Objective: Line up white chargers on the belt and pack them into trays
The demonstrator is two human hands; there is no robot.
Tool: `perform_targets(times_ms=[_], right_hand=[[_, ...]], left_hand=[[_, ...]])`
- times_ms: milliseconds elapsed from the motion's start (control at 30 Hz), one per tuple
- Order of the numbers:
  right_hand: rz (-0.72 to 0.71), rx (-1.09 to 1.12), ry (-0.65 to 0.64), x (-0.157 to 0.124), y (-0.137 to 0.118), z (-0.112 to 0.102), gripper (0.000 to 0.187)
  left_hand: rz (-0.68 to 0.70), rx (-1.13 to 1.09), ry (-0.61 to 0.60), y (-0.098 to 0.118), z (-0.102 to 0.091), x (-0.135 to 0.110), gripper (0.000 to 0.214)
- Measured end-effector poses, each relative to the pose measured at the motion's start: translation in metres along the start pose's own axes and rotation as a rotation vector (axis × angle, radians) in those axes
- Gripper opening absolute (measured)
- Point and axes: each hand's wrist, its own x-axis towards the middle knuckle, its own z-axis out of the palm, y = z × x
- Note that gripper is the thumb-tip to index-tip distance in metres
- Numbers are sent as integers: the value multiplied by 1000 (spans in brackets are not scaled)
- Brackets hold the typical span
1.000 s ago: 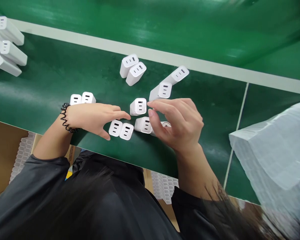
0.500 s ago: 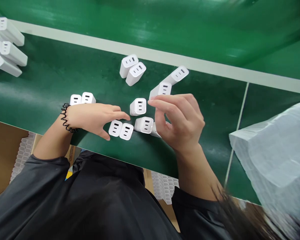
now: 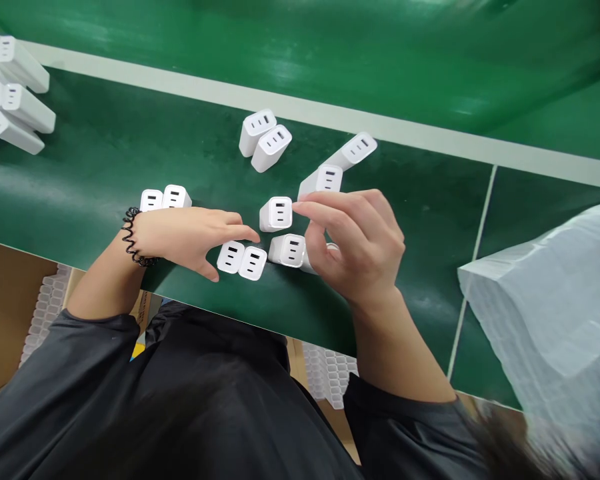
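Several white chargers stand on a green belt (image 3: 105,153). My left hand (image 3: 190,235), with a black coil band (image 3: 130,237) on its wrist, lies flat with fingers stretched out; thumb and forefinger flank a pair of chargers (image 3: 243,260) at the near edge. My right hand (image 3: 363,247) reaches left, fingers extended, their tips touching a single upright charger (image 3: 277,213). Its thumb rests by another charger (image 3: 287,250), and one more (image 3: 333,248) is mostly hidden under the palm.
More chargers: a pair (image 3: 164,198) behind my left wrist, a pair (image 3: 264,140) farther back, two (image 3: 340,167) beyond my right fingers, a cluster (image 3: 10,100) far left. A white wrapped stack (image 3: 545,313) sits right. Clear trays (image 3: 330,377) lie below the belt edge.
My right hand's fingers lifted a little toward the farther chargers, then came back left to the single charger. My left hand and the chargers stayed put.
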Motion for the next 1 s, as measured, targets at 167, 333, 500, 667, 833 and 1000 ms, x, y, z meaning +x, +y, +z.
perform_targets(times_ms=[167, 333, 500, 667, 833, 1000], right_hand=[[5, -7, 6, 0, 1, 1, 43], [15, -49, 18, 1, 5, 6, 44], [20, -88, 39, 4, 8, 10, 39], [23, -102, 47, 4, 11, 13, 38], [13, -75, 93, 7, 16, 17, 36], [49, 96, 219, 15, -9, -11, 31]], left_hand=[[9, -100, 131, -5, -10, -11, 64], [60, -250, 540, -16, -24, -22, 44], [-101, -252, 884, -34, -24, -19, 37], [-159, -197, 923, -49, -17, -7, 35], [-152, -173, 963, -57, -18, -1, 33], [-58, -243, 1138, -11, -16, -35, 34]])
